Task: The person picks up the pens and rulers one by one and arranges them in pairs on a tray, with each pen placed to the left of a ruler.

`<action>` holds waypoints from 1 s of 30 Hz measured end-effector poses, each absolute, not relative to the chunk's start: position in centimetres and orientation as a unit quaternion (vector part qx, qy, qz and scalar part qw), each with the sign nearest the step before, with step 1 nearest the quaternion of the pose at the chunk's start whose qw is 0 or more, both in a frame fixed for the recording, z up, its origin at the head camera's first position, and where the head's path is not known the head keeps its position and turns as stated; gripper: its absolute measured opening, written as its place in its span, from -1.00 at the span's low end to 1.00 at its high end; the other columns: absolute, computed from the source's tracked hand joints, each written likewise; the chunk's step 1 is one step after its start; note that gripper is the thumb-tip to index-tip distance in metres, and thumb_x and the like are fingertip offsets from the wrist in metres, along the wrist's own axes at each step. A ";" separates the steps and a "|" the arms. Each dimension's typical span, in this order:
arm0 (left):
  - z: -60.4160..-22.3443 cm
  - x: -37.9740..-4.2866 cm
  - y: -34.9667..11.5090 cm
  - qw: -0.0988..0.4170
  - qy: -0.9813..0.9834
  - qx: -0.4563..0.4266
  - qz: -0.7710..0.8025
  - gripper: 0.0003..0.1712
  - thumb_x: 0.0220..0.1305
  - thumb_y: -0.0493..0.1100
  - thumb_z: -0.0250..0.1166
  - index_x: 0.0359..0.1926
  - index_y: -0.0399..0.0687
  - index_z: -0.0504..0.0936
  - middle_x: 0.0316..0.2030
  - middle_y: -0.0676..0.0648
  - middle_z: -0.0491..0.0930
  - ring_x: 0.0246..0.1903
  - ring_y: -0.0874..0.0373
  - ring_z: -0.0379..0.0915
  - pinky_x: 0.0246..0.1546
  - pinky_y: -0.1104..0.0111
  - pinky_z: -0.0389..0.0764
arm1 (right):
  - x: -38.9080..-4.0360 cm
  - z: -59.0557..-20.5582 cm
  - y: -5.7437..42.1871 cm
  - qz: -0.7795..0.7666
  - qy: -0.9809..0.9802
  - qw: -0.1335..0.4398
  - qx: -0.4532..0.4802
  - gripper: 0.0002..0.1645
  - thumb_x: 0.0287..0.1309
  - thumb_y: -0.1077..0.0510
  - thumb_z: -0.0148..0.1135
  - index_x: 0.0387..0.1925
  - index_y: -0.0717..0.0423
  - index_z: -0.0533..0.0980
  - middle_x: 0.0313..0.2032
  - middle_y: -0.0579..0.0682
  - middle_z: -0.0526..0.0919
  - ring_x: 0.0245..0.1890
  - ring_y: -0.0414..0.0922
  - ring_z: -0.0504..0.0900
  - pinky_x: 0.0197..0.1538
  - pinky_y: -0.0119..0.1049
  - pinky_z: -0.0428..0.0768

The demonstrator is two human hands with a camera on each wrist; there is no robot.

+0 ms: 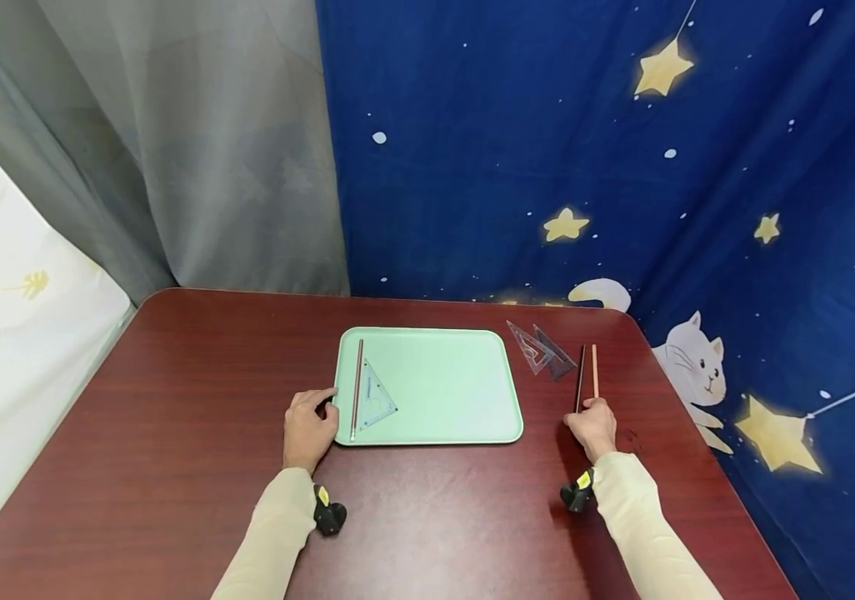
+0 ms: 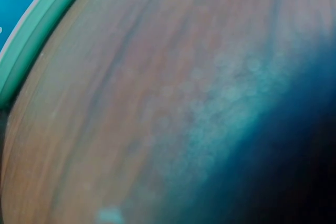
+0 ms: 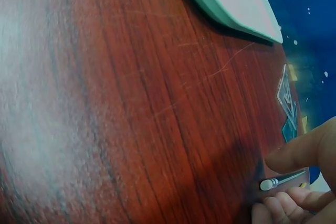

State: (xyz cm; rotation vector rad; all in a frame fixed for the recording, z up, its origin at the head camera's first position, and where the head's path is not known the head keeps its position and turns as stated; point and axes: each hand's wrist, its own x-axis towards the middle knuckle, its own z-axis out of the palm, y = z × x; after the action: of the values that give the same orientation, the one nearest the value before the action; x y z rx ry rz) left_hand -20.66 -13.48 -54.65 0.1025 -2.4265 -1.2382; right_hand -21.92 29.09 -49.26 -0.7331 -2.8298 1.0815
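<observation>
My left hand (image 1: 311, 429) rests on the table with thumb and index finger curved onto the left rim of a pale green tray (image 1: 442, 440). On the tray lie a reddish pencil (image 1: 357, 387) and a clear set square (image 1: 377, 402), side by side. At the right, the thumb and curled fingers of my right hand (image 1: 594, 427) hold the near end of a dark pencil (image 1: 581, 373). Its eraser end (image 3: 268, 184) shows between them in the right wrist view. An orange pencil (image 1: 595, 367) lies beside it, its near end hidden by the hand.
Two transparent set squares (image 1: 528, 346) overlap on the brown table (image 1: 187, 400), between the tray and the pencils at the right. Grey and blue curtains (image 1: 472, 167) hang behind the table. Blurred wood grain fills most of the left wrist view.
</observation>
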 end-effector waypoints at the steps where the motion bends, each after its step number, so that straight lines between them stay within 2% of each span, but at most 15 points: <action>1: -54.6 -20.7 -13.5 0.207 -0.871 0.037 -0.445 -0.68 0.21 -0.30 0.12 -0.07 -0.15 0.70 -0.15 -0.17 0.67 -0.05 -0.07 0.46 -0.05 0.00 0.54 | -21.9 -49.3 29.1 0.344 -0.909 0.012 -0.234 -0.40 -0.09 0.28 0.15 0.06 0.47 0.34 -0.01 0.46 0.46 0.03 0.32 0.41 0.16 0.10 0.39; 8: -54.7 -20.7 -13.4 0.206 -0.872 0.036 -0.443 -0.68 0.20 -0.29 0.12 -0.08 -0.15 0.71 -0.15 -0.18 0.67 -0.06 -0.07 0.47 -0.05 0.02 0.54 | -21.9 -49.4 29.2 0.332 -0.913 -0.003 -0.235 -0.47 -0.07 0.29 0.15 0.01 0.44 0.39 0.00 0.45 0.45 0.06 0.33 0.36 0.19 0.11 0.37; 18: -54.7 -20.7 -13.4 0.217 -0.868 0.035 -0.445 -0.68 0.18 -0.32 0.13 -0.09 -0.16 0.71 -0.17 -0.18 0.67 -0.08 -0.07 0.47 -0.05 0.01 0.53 | -22.0 -49.2 29.2 0.332 -0.910 -0.019 -0.246 -0.58 -0.04 0.27 0.20 -0.08 0.40 0.48 -0.03 0.40 0.51 0.03 0.31 0.40 0.12 0.11 0.44; 23: -54.5 -20.7 -13.5 0.220 -0.868 0.033 -0.444 -0.68 0.17 -0.32 0.13 -0.10 -0.17 0.71 -0.17 -0.18 0.67 -0.07 -0.08 0.47 -0.04 0.00 0.52 | -21.9 -49.0 29.3 0.347 -0.903 -0.030 -0.250 -0.60 -0.05 0.29 0.18 -0.11 0.38 0.47 -0.11 0.36 0.53 -0.09 0.22 0.47 -0.11 -0.05 0.55; 26: -54.5 -20.8 -13.5 0.221 -0.869 0.034 -0.441 -0.68 0.17 -0.33 0.13 -0.10 -0.17 0.71 -0.17 -0.18 0.68 -0.06 -0.09 0.48 -0.03 0.01 0.52 | -22.0 -48.9 29.4 0.339 -0.908 -0.027 -0.246 -0.61 -0.10 0.29 0.16 -0.14 0.36 0.47 -0.16 0.32 0.55 -0.19 0.16 0.49 -0.25 -0.16 0.53; 30: -54.5 -20.8 -13.5 0.222 -0.868 0.034 -0.443 -0.69 0.17 -0.33 0.14 -0.11 -0.19 0.71 -0.17 -0.19 0.68 -0.08 -0.09 0.47 -0.03 0.01 0.52 | -22.2 -48.8 29.4 0.320 -0.916 -0.019 -0.243 -0.65 -0.14 0.27 0.17 -0.21 0.35 0.47 -0.20 0.29 0.55 -0.21 0.15 0.45 -0.19 -0.11 0.51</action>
State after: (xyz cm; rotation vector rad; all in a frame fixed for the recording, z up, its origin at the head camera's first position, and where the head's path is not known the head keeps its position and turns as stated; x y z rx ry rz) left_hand -20.82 -13.48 -54.52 0.0939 -2.3980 -1.2230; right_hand -22.24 29.41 -48.82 -0.7715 -2.9131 1.0169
